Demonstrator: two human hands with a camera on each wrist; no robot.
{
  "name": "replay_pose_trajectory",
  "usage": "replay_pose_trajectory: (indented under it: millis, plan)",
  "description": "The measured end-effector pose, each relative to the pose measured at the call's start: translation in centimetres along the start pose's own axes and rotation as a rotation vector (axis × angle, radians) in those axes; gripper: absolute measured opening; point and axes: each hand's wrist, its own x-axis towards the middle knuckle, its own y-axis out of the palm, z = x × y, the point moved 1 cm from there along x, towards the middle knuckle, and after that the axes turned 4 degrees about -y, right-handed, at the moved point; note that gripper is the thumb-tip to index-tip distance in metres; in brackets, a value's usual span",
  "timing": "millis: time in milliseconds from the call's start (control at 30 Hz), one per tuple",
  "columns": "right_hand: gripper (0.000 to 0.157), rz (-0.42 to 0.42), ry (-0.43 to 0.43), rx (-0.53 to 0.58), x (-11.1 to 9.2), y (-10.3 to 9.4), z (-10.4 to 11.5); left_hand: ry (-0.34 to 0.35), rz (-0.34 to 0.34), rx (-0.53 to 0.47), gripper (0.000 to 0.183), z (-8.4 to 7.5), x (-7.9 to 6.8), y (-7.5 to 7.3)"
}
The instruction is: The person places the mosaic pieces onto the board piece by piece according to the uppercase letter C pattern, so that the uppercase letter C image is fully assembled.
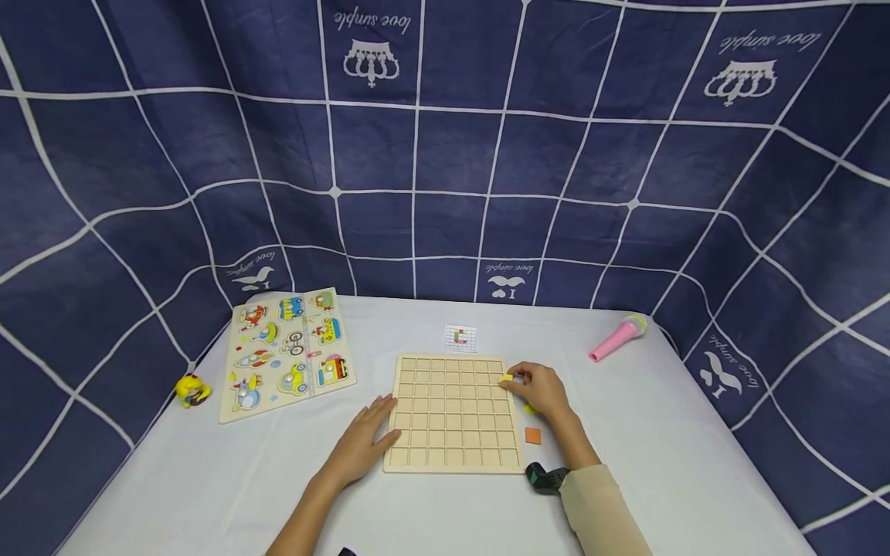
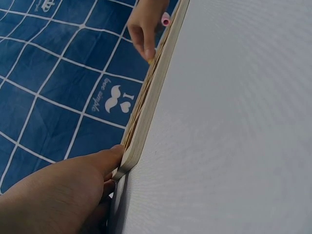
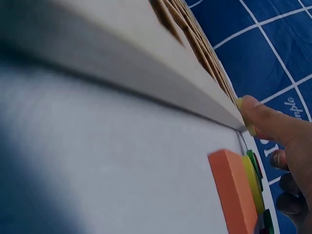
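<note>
A pale wooden grid board (image 1: 454, 418) of square cells lies in front of me in the head view. My right hand (image 1: 545, 392) pinches a small yellow tile (image 1: 507, 378) between thumb and fingers, close to the board's right edge near its far corner. On the left side, my left hand (image 1: 360, 442) lies along the board's edge with its fingers extended; its thumb (image 2: 113, 155) touches the rim in the left wrist view. Beside the board's right edge lie an orange tile (image 1: 532, 436) and another yellow tile (image 1: 531, 409). Green tiles (image 3: 254, 168) show past them in the right wrist view.
A small card (image 1: 460, 338) with a coloured grid pattern lies beyond the board. Farther left is a picture puzzle board (image 1: 278, 363) with a yellow toy figure (image 1: 191, 391) next to it. A pink toy microphone (image 1: 617, 337) lies at the far right, before the blue curtain (image 1: 459, 224).
</note>
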Motion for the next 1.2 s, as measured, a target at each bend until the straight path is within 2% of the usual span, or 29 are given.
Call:
replay_pose_trajectory:
  millis: [233,500,733,1000,1200]
  plan:
    - [0.029,0.013,-0.012,0.028,-0.4,-0.3,-0.3,-0.005,0.001,0.004,0.057,0.0,0.1,0.0]
    - [0.032,0.011,0.031,-0.015,-1.0,-0.8,-0.3,-0.018,0.012,0.006,0.057,0.0,0.0,0.1]
    - [0.023,0.007,-0.013,-0.019,-1.1,-1.0,0.0,-0.023,0.005,0.008,0.057,0.1,0.1,0.0]
    - [0.038,0.038,-0.024,0.01,-0.4,-0.3,0.2,-0.005,0.008,0.001,0.057,0.2,0.1,0.1]
    - [0.034,0.059,-0.029,0.008,-0.1,0.1,0.3,0.005,0.002,-0.008,0.057,0.0,0.0,0.0]
